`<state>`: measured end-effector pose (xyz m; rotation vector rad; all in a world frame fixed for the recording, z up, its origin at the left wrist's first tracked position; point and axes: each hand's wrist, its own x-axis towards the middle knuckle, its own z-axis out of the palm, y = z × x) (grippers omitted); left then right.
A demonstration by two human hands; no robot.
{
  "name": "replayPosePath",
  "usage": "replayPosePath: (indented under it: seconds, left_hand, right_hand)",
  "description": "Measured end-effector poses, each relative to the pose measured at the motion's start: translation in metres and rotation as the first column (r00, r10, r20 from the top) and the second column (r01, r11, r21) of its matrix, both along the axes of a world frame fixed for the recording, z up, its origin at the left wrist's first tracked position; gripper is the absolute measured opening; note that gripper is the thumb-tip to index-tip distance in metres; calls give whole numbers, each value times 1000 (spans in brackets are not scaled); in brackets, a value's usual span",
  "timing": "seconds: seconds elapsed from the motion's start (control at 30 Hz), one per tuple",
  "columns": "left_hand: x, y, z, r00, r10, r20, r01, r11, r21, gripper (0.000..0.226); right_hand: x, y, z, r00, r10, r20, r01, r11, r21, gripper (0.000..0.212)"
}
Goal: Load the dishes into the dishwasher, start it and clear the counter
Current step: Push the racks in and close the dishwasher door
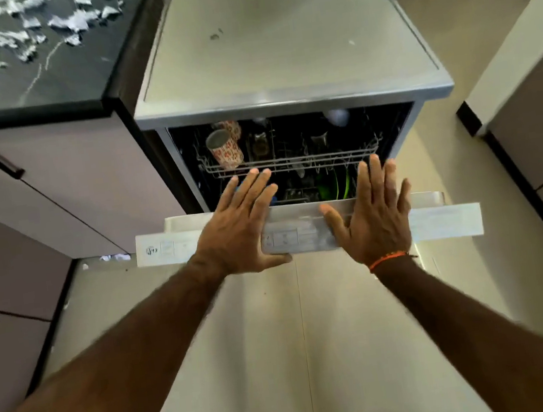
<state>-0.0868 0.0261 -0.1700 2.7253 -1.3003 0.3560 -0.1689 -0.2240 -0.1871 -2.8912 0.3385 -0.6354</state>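
Left hand [238, 224] and right hand [372, 211] (fingers straight) press dishwasher door [444, 221].

Soft daylight; glare on the dishwasher top [278, 32]; edges bowed, slightly blurred.

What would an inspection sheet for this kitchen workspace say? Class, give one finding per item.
Surface: black counter, strewn with foil scraps.
Job's things: dishwasher door partly raised; patterned cup in upper rack, green plates below.
Clutter: paper scrap on floor.
Grips: left hand and right hand flat, fingers straight, at the door's top edge.
Cables: nothing seen.
Surroundings: cabinets, tiled floor.
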Motion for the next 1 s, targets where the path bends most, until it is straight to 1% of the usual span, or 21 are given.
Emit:
replayPosePath:
  seconds: [0.1,0.17,0.23,0.3,0.33,0.4,0.43,0.47,0.53,0.67,0.8,1.0]
  left_hand:
    - [45,-11,23,997,40,73,-36,998,-59,133]
    - [74,-19,38,990,88,108,-80,994,-70,140]
    - [109,-27,51,983,147,107,-141,988,-66,143]
    - [141,-38,55,976,205,80,-197,976,-90,135]
    - [151,-43,53,969,240,66,-229,964,-132,124]
    - [168,-58,50,955,294,44,-277,934,-227,98]
    - [173,-64,51,950,307,48,-288,926,-243,88]
    - [176,-67,52,948,313,61,-291,927,-236,82]
    - [177,-69,57,946,311,91,-288,935,-205,81]
    - [174,-69,63,938,342,52,-328,927,-184,83]
    - [166,-71,66,927,373,-33,-373,909,-187,86]
    - [155,-79,81,889,418,-186,-445,885,-139,86]
  right_hand:
    - [42,-19,20,981,192,5,-188,964,-188,116]
    - [74,-29,33,971,238,-21,-235,937,-259,125]
    - [114,-42,45,964,265,-37,-264,917,-298,128]
    - [155,-53,54,950,307,-60,-308,887,-343,119]
    - [170,-54,57,946,320,-50,-317,884,-345,108]
    - [194,-53,62,945,325,40,-296,901,-316,83]
    - [202,-51,66,942,330,65,-297,905,-304,74]
    - [207,-48,71,939,341,56,-308,899,-310,69]
    - [210,-46,81,934,357,22,-328,880,-343,65]
    - [210,-47,84,939,344,0,-327,891,-317,63]
    - [206,-44,83,944,331,-12,-321,907,-273,64]
    - [203,-35,91,954,292,-75,-301,923,-241,59]
